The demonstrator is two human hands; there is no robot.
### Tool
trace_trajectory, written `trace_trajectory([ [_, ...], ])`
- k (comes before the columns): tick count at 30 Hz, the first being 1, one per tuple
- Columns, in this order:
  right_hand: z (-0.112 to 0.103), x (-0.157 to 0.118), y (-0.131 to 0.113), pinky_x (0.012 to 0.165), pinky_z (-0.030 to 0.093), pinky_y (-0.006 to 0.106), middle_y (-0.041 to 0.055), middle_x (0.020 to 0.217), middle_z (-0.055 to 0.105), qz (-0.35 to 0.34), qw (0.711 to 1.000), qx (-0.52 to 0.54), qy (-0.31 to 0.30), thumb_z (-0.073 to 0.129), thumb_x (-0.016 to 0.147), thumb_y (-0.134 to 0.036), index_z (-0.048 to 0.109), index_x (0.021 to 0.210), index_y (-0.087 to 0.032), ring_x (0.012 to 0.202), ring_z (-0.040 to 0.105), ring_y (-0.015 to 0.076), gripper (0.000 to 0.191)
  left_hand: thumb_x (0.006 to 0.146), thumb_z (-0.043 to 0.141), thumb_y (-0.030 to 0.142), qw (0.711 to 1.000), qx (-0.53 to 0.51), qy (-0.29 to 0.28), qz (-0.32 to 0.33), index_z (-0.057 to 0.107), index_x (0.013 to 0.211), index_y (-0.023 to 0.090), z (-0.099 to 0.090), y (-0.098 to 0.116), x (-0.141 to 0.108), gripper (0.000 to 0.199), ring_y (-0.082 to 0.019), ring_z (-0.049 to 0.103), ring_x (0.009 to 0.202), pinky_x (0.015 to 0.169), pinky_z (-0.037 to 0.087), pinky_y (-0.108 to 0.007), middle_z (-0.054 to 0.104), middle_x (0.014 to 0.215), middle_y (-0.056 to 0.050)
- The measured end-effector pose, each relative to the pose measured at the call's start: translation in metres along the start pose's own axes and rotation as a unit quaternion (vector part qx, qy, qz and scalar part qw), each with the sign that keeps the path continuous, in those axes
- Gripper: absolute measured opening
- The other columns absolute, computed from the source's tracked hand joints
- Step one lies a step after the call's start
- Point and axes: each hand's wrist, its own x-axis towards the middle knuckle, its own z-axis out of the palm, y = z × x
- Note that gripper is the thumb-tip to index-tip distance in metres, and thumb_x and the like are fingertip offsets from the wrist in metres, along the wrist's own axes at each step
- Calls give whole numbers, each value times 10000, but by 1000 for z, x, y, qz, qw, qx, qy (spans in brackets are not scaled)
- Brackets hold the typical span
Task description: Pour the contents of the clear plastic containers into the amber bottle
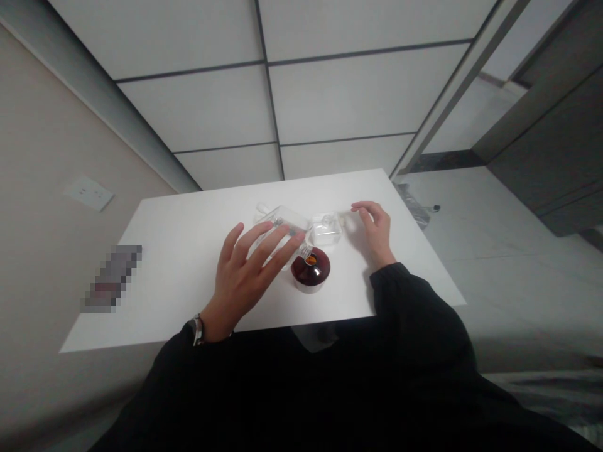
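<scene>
My left hand [254, 263] reaches over a clear plastic bottle [289, 220], its fingers spread across it and its thumb hidden beneath. The bottle is tilted, with its neck down at the mouth of a round, dark red-brown bottle [311, 271] with a pale lower band. An orange spot shows at that mouth. Whether liquid is flowing I cannot tell. Just behind stands a small clear square container [326, 231]. To its right my right hand [375, 229] hovers over or rests on the table, fingers loosely bent and apart, with nothing visible in them.
The white table [188, 251] stands against a panelled wall. A pixelated flat object [112, 279] lies at its left edge. Left of it is a wall socket [89, 193]. Some clear plastic [414, 206] shows beyond the right edge, on the floor side.
</scene>
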Motion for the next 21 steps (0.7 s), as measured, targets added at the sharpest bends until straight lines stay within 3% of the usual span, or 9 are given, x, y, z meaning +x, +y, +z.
trace_trajectory([
  [21, -1, 0, 1, 1003, 504, 501, 39, 951, 789, 10, 1000, 11, 3, 610, 993, -534, 774, 955, -278, 1022, 701, 287, 306, 1015, 642, 85, 1000, 2, -5, 17, 607, 1508, 232, -1, -2, 2, 516, -208, 643, 1324, 1351, 313, -396, 779, 1335, -42],
])
